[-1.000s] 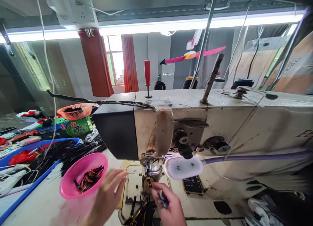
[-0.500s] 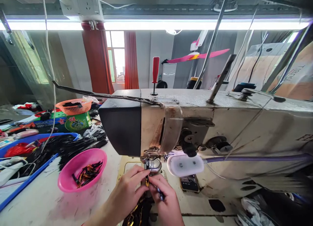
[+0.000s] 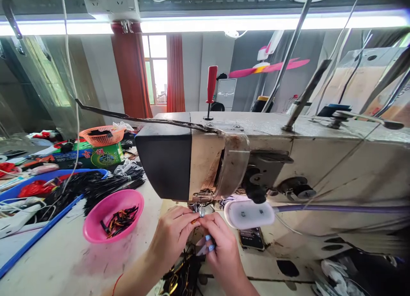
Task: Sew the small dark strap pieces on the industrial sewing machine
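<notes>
A small orange piece (image 3: 194,221) sits under the needle (image 3: 201,210) of the sewing machine (image 3: 272,159), pinched between left hand (image 3: 173,236) and right hand (image 3: 221,247). Fingertips so close to the needle could get pricked. Black strips, probably straps, fill the pink bowl (image 3: 96,232) and blue tray (image 3: 38,236).

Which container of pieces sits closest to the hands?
The pink bowl, just beside the left hand; the orange basket and blue tray lie farther off.
</notes>
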The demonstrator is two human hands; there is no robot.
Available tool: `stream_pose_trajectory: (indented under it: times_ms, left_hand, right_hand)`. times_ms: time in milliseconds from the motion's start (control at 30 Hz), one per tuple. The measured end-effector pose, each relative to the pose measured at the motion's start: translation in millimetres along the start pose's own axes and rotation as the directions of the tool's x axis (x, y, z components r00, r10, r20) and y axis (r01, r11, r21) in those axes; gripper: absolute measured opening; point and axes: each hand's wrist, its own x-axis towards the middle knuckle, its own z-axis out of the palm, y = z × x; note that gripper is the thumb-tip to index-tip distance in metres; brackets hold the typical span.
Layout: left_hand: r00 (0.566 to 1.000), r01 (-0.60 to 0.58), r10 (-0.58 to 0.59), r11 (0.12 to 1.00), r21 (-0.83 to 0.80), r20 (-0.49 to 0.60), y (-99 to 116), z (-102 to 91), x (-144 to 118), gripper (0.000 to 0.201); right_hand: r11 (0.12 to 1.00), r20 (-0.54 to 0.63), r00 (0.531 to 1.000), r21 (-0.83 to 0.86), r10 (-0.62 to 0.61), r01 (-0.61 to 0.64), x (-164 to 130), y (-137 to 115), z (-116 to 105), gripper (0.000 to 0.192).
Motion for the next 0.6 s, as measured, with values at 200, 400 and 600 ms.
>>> stream_pose_trajectory:
  times_ms: [200, 400, 600]
  left_hand:
    - [0.997, 0.019, -0.018, 1.000, 0.018, -0.080, -1, 1.9, 3, 0.025]
    - [0.996, 0.026, -0.024, 0.999, 0.025, -0.084, -2, 2.4, 4, 0.021]
    - [0.992, -0.045, 0.055, 0.995, 0.088, -0.116, 0, 3.4, 3, 0.021]
  right_hand:
    - [0.986, -0.033, 0.994, -0.138, -0.100, 0.095, 10, -11, -4, 0.039]
    - [0.976, -0.085, 0.992, -0.206, -0.091, 0.072, 20, -12, -9, 0.026]
    - [0.977, -0.258, 0.965, -0.214, -0.047, -0.009, -13, -22, 14, 0.030]
